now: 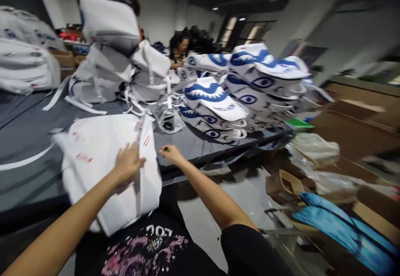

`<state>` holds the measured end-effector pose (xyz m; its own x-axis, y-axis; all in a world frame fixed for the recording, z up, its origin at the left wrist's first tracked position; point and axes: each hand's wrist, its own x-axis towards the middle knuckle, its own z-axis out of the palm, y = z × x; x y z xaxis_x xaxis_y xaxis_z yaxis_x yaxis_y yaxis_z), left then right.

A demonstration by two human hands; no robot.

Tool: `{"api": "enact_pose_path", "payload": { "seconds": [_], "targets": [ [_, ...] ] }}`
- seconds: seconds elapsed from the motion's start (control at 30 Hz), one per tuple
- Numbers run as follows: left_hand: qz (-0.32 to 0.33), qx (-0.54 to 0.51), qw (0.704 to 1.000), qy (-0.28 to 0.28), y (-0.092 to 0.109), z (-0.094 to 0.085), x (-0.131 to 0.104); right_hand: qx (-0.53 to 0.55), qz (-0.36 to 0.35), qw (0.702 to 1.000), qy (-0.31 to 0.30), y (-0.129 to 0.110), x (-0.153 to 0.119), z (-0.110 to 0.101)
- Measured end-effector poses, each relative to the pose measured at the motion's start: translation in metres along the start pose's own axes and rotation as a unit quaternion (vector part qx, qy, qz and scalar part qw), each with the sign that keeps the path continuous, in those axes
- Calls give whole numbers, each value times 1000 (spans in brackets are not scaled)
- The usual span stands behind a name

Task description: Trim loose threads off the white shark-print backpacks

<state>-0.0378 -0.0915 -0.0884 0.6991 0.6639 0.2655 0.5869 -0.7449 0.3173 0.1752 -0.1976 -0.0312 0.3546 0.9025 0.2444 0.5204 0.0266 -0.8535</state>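
A white backpack (pixel 100 142) with small red marks leans at the table's near edge, right against my body. My left hand (pixel 128 163) lies on it with fingers spread, beside a white strap (pixel 146 142) that runs down its side. Just right of the backpack, my right hand (pixel 172 154) is closed in the air around a small dark and yellow-green object (pixel 166 149), too small to name. Behind the backpack sits a clear plastic bag (pixel 169 121) with small dark items in it.
Stacked white bags with blue teeth and eye prints (pixel 212 101) stand at the table's right. More white backpacks (pixel 103 67) are piled at the back left. Open cardboard boxes (pixel 353 121) and a bright blue bag (pixel 343 230) lie at right. Another person (pixel 180 48) is beyond the stacks.
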Motion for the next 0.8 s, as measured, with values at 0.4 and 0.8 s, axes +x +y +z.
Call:
{"api": "enact_pose_path", "payload": {
  "seconds": [0.4, 0.8],
  "targets": [
    [107, 58, 992, -32, 28, 67, -49, -57, -361, 931, -2, 10, 17, 101],
    [239, 131, 958, -93, -12, -7, 147, -29, -359, 928, 95, 106, -12, 102]
  ]
}}
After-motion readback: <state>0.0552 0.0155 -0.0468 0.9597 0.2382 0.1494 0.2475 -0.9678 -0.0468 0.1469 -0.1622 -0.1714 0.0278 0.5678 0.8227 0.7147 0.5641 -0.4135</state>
